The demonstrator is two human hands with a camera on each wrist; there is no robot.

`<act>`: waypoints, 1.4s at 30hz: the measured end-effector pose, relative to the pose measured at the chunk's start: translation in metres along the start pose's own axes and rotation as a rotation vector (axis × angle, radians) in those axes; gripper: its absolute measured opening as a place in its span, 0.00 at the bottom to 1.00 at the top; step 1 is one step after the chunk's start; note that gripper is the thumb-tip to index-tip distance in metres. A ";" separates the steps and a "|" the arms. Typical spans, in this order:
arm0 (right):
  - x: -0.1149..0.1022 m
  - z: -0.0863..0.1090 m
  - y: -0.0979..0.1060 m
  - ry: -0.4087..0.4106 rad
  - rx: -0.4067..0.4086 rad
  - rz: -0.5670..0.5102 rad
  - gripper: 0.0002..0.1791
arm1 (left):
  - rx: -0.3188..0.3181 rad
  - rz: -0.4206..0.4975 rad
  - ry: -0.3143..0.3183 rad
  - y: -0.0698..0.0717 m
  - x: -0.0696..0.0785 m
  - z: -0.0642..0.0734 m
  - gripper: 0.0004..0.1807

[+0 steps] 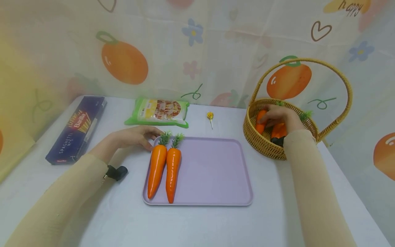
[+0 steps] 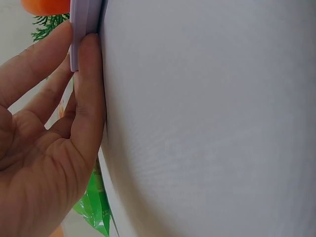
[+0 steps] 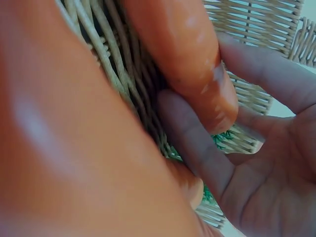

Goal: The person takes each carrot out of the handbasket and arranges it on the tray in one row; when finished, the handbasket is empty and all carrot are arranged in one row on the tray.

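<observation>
My left hand [image 1: 137,137] pinches the upper-left corner of a lilac tray [image 1: 213,171], thumb on one side of the rim and fingertips on the other in the left wrist view. Two orange carrots with green tops, a left one [image 1: 156,171] and a right one [image 1: 173,171], lie side by side on the tray's left part. Inside a wicker basket [image 1: 265,147] at the right, my right hand [image 1: 283,116] grips a carrot [image 3: 182,54] between thumb and fingers. Another carrot [image 1: 278,130] lies in the basket under that wrist, partly hidden by the sleeve and a black wrist camera.
A blue spaghetti box [image 1: 77,132] lies at the left. Behind the tray are a green-edged food packet [image 1: 160,112] and a small yellow lollipop [image 1: 210,116]. The basket's tall arched handle [image 1: 347,89] rises over the right side. A fruit-patterned curtain [image 1: 216,51] hangs at the back.
</observation>
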State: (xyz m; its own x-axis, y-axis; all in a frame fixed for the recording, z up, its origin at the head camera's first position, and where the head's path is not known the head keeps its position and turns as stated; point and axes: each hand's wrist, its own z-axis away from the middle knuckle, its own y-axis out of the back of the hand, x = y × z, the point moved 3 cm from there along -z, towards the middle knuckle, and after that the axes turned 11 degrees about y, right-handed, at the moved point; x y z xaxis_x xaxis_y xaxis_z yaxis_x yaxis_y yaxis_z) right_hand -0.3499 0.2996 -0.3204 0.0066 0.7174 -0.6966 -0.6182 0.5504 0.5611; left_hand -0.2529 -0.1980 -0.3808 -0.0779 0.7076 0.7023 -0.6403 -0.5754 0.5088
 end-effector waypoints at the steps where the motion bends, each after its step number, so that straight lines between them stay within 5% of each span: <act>1: 0.000 0.001 0.000 -0.004 0.003 -0.003 0.50 | -0.001 0.001 0.000 0.000 0.000 0.000 0.36; 14: 0.006 0.003 0.002 0.032 0.039 -0.005 0.44 | -0.003 -0.007 0.019 0.000 0.000 0.001 0.35; 24: 0.011 0.009 0.016 0.098 0.148 -0.054 0.41 | -0.006 -0.005 0.026 0.001 -0.002 -0.001 0.35; 37: -0.023 0.042 0.036 0.358 0.202 -0.498 0.36 | -0.004 -0.005 0.043 0.001 0.001 0.000 0.35; 42: -0.041 0.049 0.026 0.451 0.168 -0.521 0.35 | -0.004 -0.012 0.042 0.000 -0.001 -0.001 0.34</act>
State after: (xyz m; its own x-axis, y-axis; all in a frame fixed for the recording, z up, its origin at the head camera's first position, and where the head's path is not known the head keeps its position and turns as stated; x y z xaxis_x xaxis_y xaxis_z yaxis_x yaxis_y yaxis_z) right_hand -0.3273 0.3057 -0.2558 -0.0805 0.1161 -0.9900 -0.4933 0.8584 0.1408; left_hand -0.2536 -0.1981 -0.3818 -0.1021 0.7311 0.6745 -0.6445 -0.5651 0.5150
